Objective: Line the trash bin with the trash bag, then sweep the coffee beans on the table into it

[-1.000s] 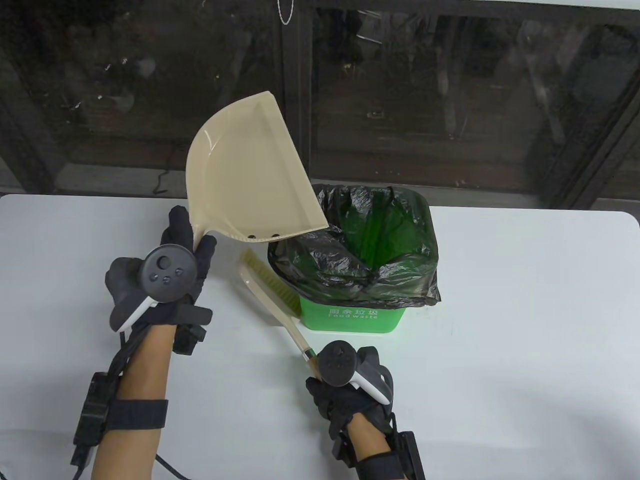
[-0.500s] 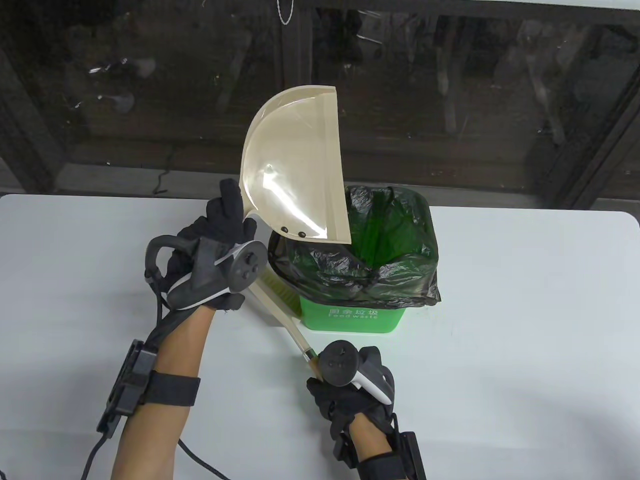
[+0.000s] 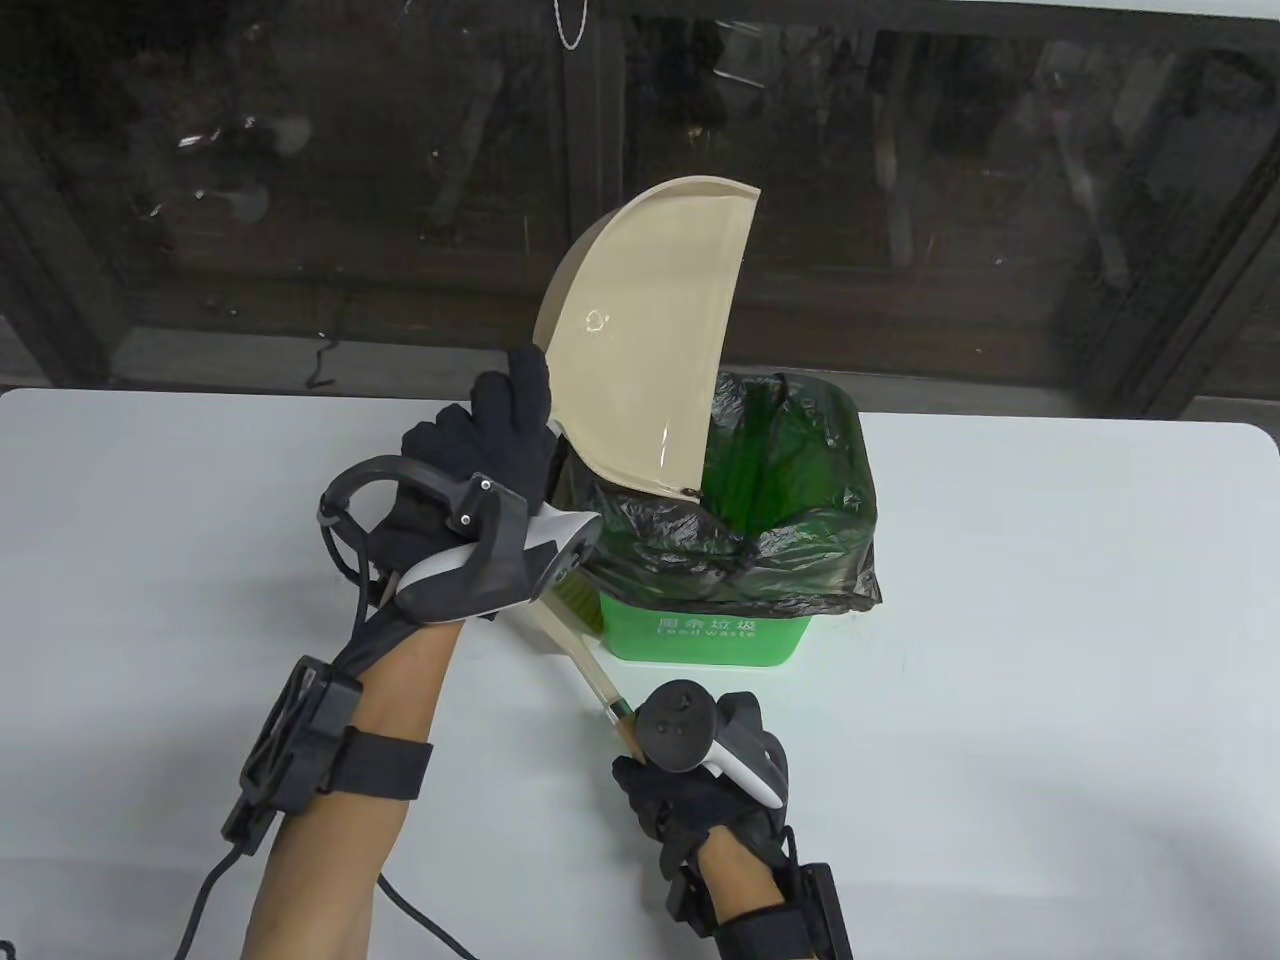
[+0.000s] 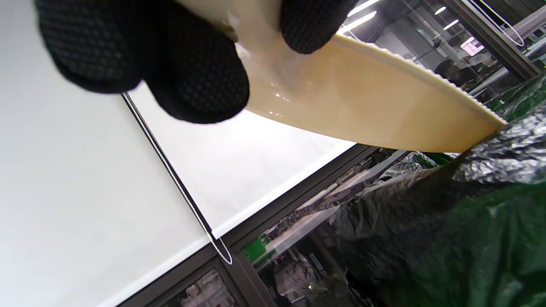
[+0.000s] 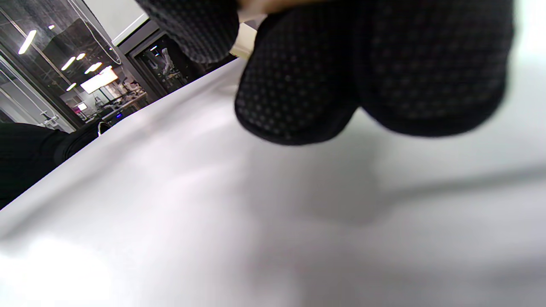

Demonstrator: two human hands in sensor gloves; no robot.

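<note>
We are looking at a dustpan [image 3: 640, 330] of smooth, glossy cream plastic that is catching small highlights; its edge is showing fine ridges in the left wrist view. The trash bag [image 3: 800, 540] is looking like thin, crinkled, shiny black film, letting the trash bin [image 3: 700, 635] of smooth green plastic show through. The table [image 3: 1050, 650] is appearing as a smooth white surface with a soft sheen. Both gloves, on the left hand [image 3: 480, 450] and the right hand [image 3: 690, 800], are showing matt black knitted cloth with a dotted texture. The brush [image 3: 585, 670] handle is looking like smooth cream plastic.
</note>
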